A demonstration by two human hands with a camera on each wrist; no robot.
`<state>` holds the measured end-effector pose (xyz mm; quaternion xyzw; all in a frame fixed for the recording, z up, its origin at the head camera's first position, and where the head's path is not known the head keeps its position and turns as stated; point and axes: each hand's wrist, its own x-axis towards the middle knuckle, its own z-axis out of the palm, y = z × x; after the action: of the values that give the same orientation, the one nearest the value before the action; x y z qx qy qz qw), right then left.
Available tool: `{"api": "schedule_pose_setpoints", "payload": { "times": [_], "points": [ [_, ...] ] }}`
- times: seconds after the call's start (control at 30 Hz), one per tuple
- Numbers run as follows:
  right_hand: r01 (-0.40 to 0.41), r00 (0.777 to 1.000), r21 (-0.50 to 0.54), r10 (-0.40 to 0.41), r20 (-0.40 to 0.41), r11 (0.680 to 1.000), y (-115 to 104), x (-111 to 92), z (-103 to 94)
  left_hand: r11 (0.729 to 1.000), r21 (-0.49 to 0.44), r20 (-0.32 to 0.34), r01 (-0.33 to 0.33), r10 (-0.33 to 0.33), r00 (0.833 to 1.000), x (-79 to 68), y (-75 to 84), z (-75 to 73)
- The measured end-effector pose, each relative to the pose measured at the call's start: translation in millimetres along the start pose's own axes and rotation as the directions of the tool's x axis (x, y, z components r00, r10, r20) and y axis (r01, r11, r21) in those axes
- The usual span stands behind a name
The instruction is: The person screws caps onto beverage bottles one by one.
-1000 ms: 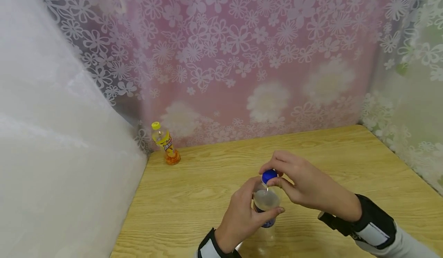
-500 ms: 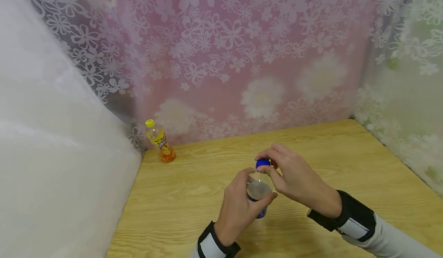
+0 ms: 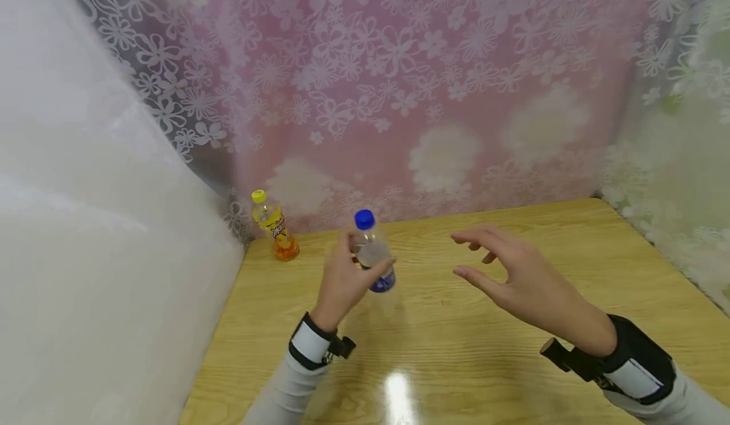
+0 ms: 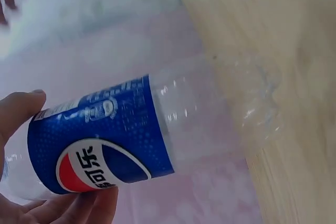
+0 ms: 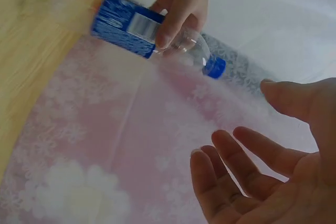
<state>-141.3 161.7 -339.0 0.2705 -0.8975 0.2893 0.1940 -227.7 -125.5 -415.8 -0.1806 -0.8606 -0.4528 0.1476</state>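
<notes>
A clear plastic bottle (image 4: 113,124) with a blue Pepsi label and a blue cap (image 3: 364,219) is gripped round its upper body by my left hand (image 3: 342,279). The cap sits on the bottle's neck, and no liquid shows in the lower part in the left wrist view. To the right, my right hand (image 3: 519,273) hovers over the table with thumb and fingers spread apart, holding nothing. In the right wrist view its fingers (image 5: 236,166) are loosely bent, apart from the bottle.
A bottle with a yellow cap and yellow label (image 3: 276,227), some orange content at its bottom, stands at the table's back left corner. The wood-grain table (image 3: 456,342) borders a pink flowered curtain (image 3: 353,171) behind, a white sheet (image 3: 114,235) left and a pale curtain (image 3: 684,178) right.
My right hand has let go of the blue cap and moved right. My left hand has carried the Pepsi bottle left and farther back, towards the yellow-capped bottle.
</notes>
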Motion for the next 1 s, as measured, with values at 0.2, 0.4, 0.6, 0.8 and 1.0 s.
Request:
{"api": "schedule_pose_setpoints", "payload": {
  "times": [0.2, 0.4, 0.6, 0.8, 1.0],
  "points": [
    [-0.009, 1.0, 0.034, 0.008, 0.027, 0.999, 10.3, -18.0, 1.1, 0.984, 0.068, -0.133, 0.164, -0.154, 0.979, 52.3, -69.3, -52.4],
    [-0.019, 0.999, 0.062, 0.016, 0.038, 0.998, 13.6, -32.0, 12.1, 0.955, 0.116, -0.167, 0.273, -0.252, 0.953, 76.6, -116.7, -73.8],
    [-0.052, 0.997, 0.084, 0.046, 0.069, 0.995, 14.1, -44.1, 18.1, 0.928, 0.106, -0.188, 0.358, -0.334, 0.923, 77.0, -146.1, -79.6],
    [-0.104, 0.99, 0.127, 0.09, 0.11, 0.987, 15.9, -48.5, 18.0, 0.924, 0.099, -0.19, 0.37, -0.348, 0.918, 80.1, -148.9, -80.6],
    [-0.162, 0.975, 0.118, 0.141, 0.17, 0.98, 22.5, -52.8, 25.2, 0.917, 0.142, -0.171, 0.372, -0.348, 0.922, 72.2, -146.9, -78.1]
  ]
}}
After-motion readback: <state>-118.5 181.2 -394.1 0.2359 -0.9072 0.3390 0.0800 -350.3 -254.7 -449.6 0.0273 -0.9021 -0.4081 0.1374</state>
